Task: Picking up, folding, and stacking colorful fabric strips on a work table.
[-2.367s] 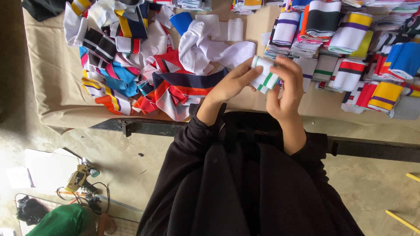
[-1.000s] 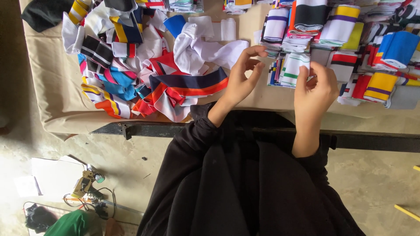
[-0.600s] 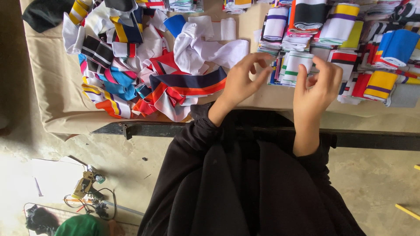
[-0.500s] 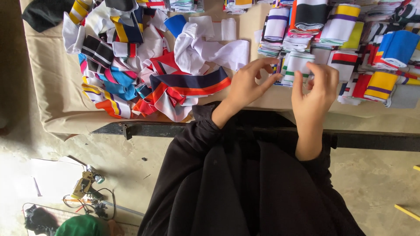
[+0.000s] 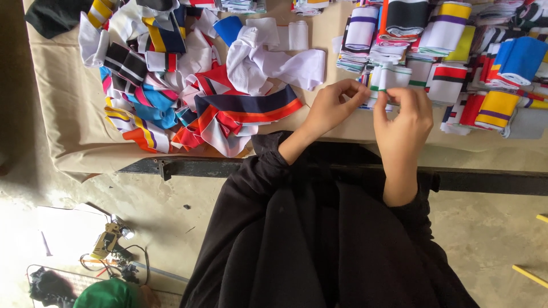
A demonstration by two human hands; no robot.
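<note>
Both in on one folded white knit strip with a green stripe (image 5: 390, 78), pinched between left hand (image 5: 334, 105) and right hand (image 5: 404, 117), just above the table edge (image 5: 68, 114). Behind: neat folded stacks (image 5: 451, 34); left, a tangled striped pile (image 5: 171, 97).

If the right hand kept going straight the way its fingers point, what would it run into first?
The right hand points up-frame, pinching a white strip with a green stripe. Beyond that, it would likely meet the stacked folded striped bands first; depth is unclear.
</note>
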